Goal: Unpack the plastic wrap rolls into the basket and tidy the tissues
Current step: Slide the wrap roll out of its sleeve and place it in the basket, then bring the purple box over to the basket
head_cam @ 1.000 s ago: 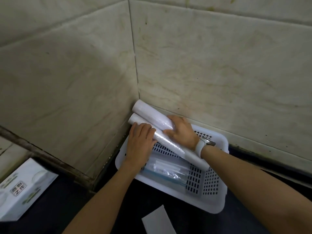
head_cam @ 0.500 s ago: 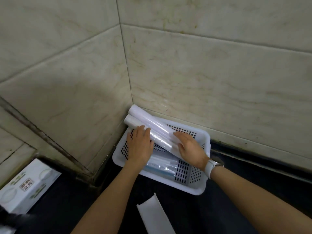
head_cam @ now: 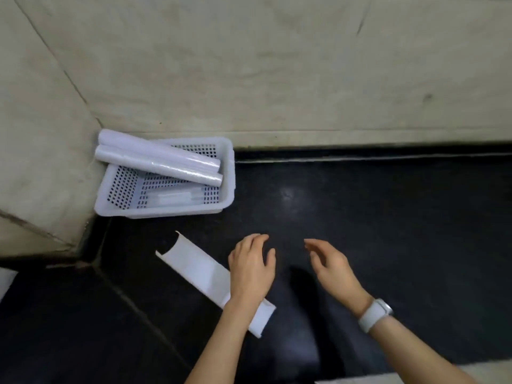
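Note:
Two white plastic wrap rolls (head_cam: 158, 159) lie slanted across the white perforated basket (head_cam: 228, 173), their left ends sticking out over its rim into the wall corner. A clear packet (head_cam: 173, 198) rests on the basket floor. An opened white carton (head_cam: 199, 268) lies on the dark counter below the basket. My left hand (head_cam: 252, 266) hovers over the carton's right part, fingers spread, holding nothing. My right hand (head_cam: 331, 266), with a white watch on the wrist, is beside it, also open and empty.
The basket sits in the corner of two beige tiled walls (head_cam: 249, 65). The dark counter (head_cam: 388, 231) stretches to the right. A white edge of a tissue box (head_cam: 4, 281) shows at the far left.
Both hands have let go of the rolls and drawn back from the basket toward me. The view has swung right, so the tissue box is almost out of frame.

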Action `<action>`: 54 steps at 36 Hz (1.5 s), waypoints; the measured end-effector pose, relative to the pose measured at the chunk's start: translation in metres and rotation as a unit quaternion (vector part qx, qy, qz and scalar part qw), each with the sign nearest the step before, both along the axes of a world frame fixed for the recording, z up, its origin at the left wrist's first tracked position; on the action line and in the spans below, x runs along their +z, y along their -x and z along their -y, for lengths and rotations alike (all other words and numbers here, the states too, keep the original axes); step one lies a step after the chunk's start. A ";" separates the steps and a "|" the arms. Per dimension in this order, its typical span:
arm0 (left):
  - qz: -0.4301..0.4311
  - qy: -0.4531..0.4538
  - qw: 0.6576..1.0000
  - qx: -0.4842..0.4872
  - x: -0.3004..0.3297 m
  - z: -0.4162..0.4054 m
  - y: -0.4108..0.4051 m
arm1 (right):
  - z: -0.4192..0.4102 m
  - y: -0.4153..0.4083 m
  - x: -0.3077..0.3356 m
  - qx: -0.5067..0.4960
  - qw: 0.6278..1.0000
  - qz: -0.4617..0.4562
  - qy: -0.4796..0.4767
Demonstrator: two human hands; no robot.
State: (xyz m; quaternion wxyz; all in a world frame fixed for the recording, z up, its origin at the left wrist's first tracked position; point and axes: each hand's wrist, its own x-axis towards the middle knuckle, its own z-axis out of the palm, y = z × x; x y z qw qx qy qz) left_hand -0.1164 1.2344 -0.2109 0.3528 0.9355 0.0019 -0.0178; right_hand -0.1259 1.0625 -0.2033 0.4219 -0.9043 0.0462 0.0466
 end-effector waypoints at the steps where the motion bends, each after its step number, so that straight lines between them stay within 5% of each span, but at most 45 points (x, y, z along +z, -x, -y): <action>1: -0.014 -0.002 1.000 -0.025 -0.004 0.011 0.008 | 0.014 0.018 -0.005 -0.023 1.000 -0.013 0.011; 14: -0.087 -0.064 0.930 -0.352 -0.024 0.210 0.093 | 0.187 0.213 -0.028 -0.307 0.944 -0.109 0.051; 28: -0.079 -0.096 0.878 -0.463 -0.008 0.488 0.135 | 0.421 0.294 -0.039 -0.396 0.912 -0.103 0.010; 42: -0.059 -0.061 0.898 -0.432 -0.013 0.670 0.065 | 0.601 0.237 -0.030 -0.398 0.916 -0.052 0.019; 54: -0.126 -0.247 0.904 -0.325 -0.097 0.766 -0.021 | 0.738 0.078 -0.036 -0.304 0.946 -0.090 0.064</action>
